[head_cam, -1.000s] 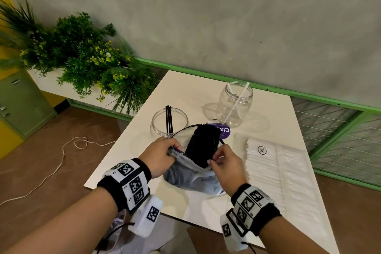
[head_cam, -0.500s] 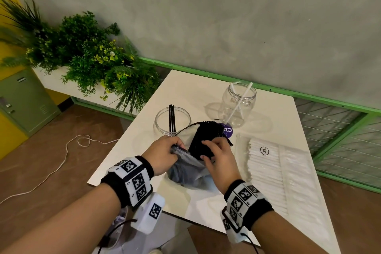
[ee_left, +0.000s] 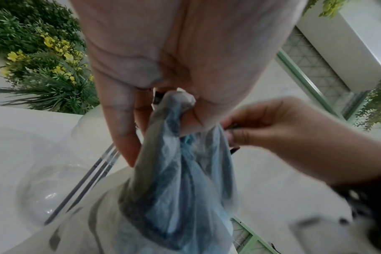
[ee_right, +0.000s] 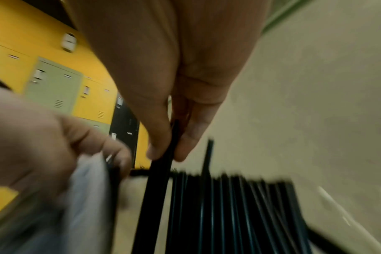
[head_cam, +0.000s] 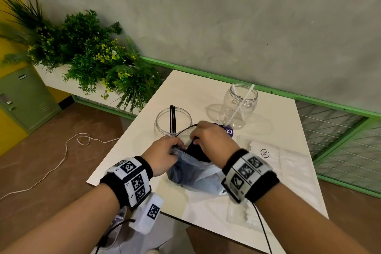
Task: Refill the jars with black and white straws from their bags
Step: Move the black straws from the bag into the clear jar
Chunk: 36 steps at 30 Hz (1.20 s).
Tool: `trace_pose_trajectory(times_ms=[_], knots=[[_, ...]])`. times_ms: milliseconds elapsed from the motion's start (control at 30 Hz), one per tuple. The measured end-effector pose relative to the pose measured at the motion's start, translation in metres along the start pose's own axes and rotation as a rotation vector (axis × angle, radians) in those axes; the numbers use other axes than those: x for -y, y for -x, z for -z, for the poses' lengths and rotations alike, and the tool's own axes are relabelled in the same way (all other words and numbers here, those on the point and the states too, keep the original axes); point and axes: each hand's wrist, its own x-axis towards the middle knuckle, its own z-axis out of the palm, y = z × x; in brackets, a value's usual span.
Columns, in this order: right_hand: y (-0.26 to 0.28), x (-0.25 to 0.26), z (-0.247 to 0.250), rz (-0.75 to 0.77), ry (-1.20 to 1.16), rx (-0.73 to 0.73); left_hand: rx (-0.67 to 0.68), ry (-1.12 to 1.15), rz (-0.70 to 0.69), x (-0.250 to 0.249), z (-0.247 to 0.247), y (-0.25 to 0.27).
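Note:
A clear plastic bag [head_cam: 191, 173] of black straws [ee_right: 233, 211] lies on the white table [head_cam: 185, 97] in front of me. My left hand [head_cam: 165, 154] grips the bunched bag edge [ee_left: 176, 106]. My right hand [head_cam: 210, 140] reaches into the bag mouth and pinches a black straw [ee_right: 159, 171] between thumb and fingers. Behind the bag stands a wide clear jar [head_cam: 162, 119] with three black straws [head_cam: 172, 118]. A taller clear jar [head_cam: 239, 107] at the back right holds two white straws [head_cam: 243, 99].
A flat clear bag of white straws [head_cam: 268, 163] marked XL lies to the right of my hands. Green plants [head_cam: 92, 57] stand left of the table. A green railing [head_cam: 340, 130] runs behind and to the right. A white cable [head_cam: 68, 146] lies on the floor at the left.
My right hand has moved from the bag's right edge up and forward into the bag mouth, over the black straws. The left hand keeps its hold on the bag.

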Motion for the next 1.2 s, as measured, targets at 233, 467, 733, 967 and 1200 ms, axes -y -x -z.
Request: trace_pose_trajectory(times_ms=[233, 467, 733, 967, 1200], knots=[[-0.03, -0.013, 0.002, 0.147, 0.182, 0.118, -0.018, 0.001, 0.005, 0.0, 0.003, -0.001], [0.045, -0.054, -0.01, -0.141, -0.308, -0.39, -0.01, 0.001, -0.003, 0.003, 0.006, 0.0], [0.063, -0.043, -0.046, -0.298, -0.179, 0.014, -0.005, -0.012, -0.003, 0.005, 0.003, -0.001], [0.048, -0.027, -0.051, -0.498, -0.438, 0.003, -0.011, 0.027, -0.001, 0.007, 0.001, 0.001], [0.029, -0.004, -0.045, -0.3, -0.481, -0.205, -0.032, 0.033, -0.004, 0.005, 0.0, 0.001]])
